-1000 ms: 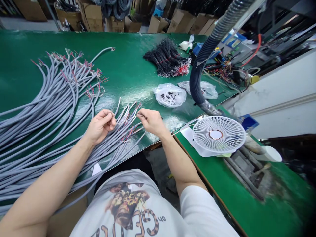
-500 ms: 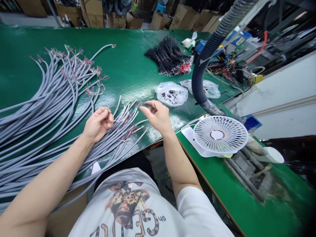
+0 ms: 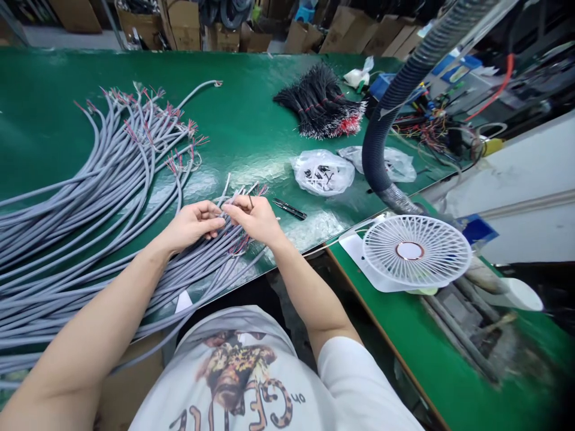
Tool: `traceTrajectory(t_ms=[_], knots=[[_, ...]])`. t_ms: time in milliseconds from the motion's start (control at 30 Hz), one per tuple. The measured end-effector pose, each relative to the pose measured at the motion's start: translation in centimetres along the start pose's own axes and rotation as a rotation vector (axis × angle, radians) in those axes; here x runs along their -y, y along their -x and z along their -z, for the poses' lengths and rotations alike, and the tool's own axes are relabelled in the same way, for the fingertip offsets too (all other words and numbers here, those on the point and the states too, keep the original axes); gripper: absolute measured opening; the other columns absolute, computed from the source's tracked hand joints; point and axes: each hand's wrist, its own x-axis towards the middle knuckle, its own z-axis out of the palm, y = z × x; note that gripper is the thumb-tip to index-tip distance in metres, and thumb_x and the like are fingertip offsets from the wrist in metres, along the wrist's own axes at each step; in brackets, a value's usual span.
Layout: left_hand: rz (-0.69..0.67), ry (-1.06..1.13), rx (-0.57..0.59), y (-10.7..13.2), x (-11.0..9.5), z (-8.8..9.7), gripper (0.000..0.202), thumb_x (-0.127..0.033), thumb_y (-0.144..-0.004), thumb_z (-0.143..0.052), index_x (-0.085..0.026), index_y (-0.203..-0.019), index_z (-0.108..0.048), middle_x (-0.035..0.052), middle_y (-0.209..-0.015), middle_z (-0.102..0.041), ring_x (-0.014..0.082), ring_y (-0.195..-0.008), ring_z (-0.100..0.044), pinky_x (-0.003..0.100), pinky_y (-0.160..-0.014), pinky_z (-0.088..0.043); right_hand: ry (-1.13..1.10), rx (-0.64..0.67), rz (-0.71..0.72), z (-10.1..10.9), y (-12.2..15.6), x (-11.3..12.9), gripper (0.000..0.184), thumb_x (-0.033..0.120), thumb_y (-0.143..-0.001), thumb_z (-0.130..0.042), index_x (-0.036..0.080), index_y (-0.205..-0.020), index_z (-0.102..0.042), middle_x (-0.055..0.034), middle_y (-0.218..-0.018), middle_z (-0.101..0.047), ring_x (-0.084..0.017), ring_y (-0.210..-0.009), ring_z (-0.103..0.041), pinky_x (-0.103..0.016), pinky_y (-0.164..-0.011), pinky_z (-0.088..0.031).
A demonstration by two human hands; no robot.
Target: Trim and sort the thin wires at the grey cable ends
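Note:
My left hand (image 3: 194, 225) is closed in a pinch over the near bundle of grey cables (image 3: 197, 269), gripping the end of one cable. Thumb and fingertips of my right hand (image 3: 255, 219) meet the left fingertips there, closed on something too small to make out. A dark band circles one right finger. Stripped ends with thin coloured wires (image 3: 240, 244) stick out below and beyond the right hand. Just right of that hand, small black snips (image 3: 290, 209) lie on the green table (image 3: 242, 120).
Another heap of grey cables (image 3: 121, 149) spreads at left. Bundled black wires (image 3: 321, 102) lie at the back, behind a plastic bag of small black parts (image 3: 322, 172). A ribbed hose (image 3: 377, 137) hangs at right, above a white fan (image 3: 415, 251) on a lower green bench.
My right hand has moved left and closed, its fingertips now meeting my left hand's. Black snips now show where the right hand was. The view has shifted slightly.

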Motion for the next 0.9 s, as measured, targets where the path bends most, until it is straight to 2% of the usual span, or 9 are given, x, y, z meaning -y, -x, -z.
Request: traceTrajectory(t_ms=[100,167,333,500,567,633,733,800,900], knots=[[-0.021,0.068,-0.012,0.1,0.0,0.0,0.035,-0.03,-0.063,-0.081,-0.013,-0.083,-0.059,-0.0001,-0.065,-0.065,0.0068,-0.047,-0.056,0.016,-0.044,-0.042,0.168,0.022,0.151,0.0,0.3,-0.6,0.022,0.031,-0.087,-0.055,0.014,-0.074,-0.064,0.0,-0.068,-0.059,-0.011,-0.064,-0.052,-0.022,-0.063,-0.039],[-0.038,0.11,-0.026,0.1,-0.1,-0.1,0.037,-0.03,-0.062,-0.082,-0.013,-0.085,-0.059,0.0005,-0.064,-0.066,0.0068,-0.044,-0.055,0.016,-0.042,-0.041,0.3,0.003,0.23,-0.2,0.6,-0.9,0.021,0.027,-0.089,-0.054,0.015,-0.078,-0.067,-0.0027,-0.073,-0.063,-0.012,-0.07,-0.056,-0.023,-0.069,-0.041],[-0.063,0.211,-0.047,0.1,-0.4,-0.2,0.037,-0.03,-0.061,-0.081,-0.013,-0.086,-0.059,-0.0009,-0.057,-0.064,0.0065,-0.038,-0.05,0.016,-0.037,-0.036,0.475,0.046,0.267,-1.3,1.2,-1.1,0.023,0.022,-0.092,-0.048,0.016,-0.081,-0.068,-0.0045,-0.077,-0.065,-0.013,-0.072,-0.058,-0.022,-0.07,-0.042],[-0.103,0.23,-0.107,0.2,-0.8,-0.1,0.025,-0.032,-0.068,-0.075,-0.013,-0.075,-0.061,-0.0025,-0.052,-0.059,0.0056,-0.036,-0.046,0.016,-0.036,-0.033,0.514,0.096,0.126,-0.9,1.5,-1.1,0.023,0.026,-0.09,-0.051,0.017,-0.077,-0.067,-0.0008,-0.067,-0.061,-0.011,-0.062,-0.053,-0.022,-0.062,-0.037],[-0.125,0.253,-0.144,0.2,-0.9,-0.1,0.022,-0.03,-0.068,-0.074,-0.013,-0.071,-0.06,-0.0013,-0.055,-0.06,0.0066,-0.04,-0.05,0.016,-0.039,-0.037,0.471,0.019,0.043,0.1,1.6,-1.5,0.021,0.031,-0.088,-0.054,0.017,-0.083,-0.067,0.0014,-0.062,-0.056,-0.011,-0.057,-0.049,-0.022,-0.059,-0.035],[-0.148,0.268,-0.168,0.3,-1.0,-0.2,0.021,-0.028,-0.067,-0.074,-0.013,-0.068,-0.06,0.0014,-0.064,-0.065,0.0075,-0.045,-0.055,0.017,-0.041,-0.04,0.384,-0.124,-0.019,1.6,1.7,-2.1,0.025,0.038,-0.087,-0.055,0.017,-0.09,-0.066,0.0027,-0.061,-0.054,-0.011,-0.056,-0.046,-0.022,-0.058,-0.035],[-0.183,0.26,-0.148,0.4,-1.1,-0.5,0.02,-0.026,-0.067,-0.073,-0.012,-0.074,-0.061,0.0055,-0.082,-0.07,0.0077,-0.048,-0.056,0.019,-0.043,-0.041,0.323,-0.306,-0.079,4.2,1.8,-3.4,0.031,0.046,-0.086,-0.052,0.017,-0.084,-0.062,0.0032,-0.061,-0.051,-0.011,-0.056,-0.043,-0.023,-0.057,-0.035],[-0.195,0.253,-0.122,0.4,-1.2,-0.6,0.022,-0.025,-0.067,-0.074,-0.013,-0.082,-0.063,0.0067,-0.087,-0.071,0.0084,-0.049,-0.057,0.02,-0.044,-0.042,0.35,-0.358,-0.119,5.4,1.7,-4.6,0.032,0.046,-0.087,-0.049,0.017,-0.074,-0.057,0.0032,-0.059,-0.048,-0.011,-0.057,-0.043,-0.024,-0.058,-0.035],[-0.177,0.251,-0.107,0.5,-1.1,-0.8,0.026,-0.023,-0.066,-0.075,-0.013,-0.086,-0.063,0.006,-0.081,-0.072,0.0098,-0.05,-0.059,0.02,-0.046,-0.044,0.421,-0.346,-0.177,6.2,1.8,-6.5,0.027,0.037,-0.086,-0.048,0.017,-0.07,-0.056,0.0016,-0.062,-0.051,-0.013,-0.061,-0.046,-0.025,-0.062,-0.038]])
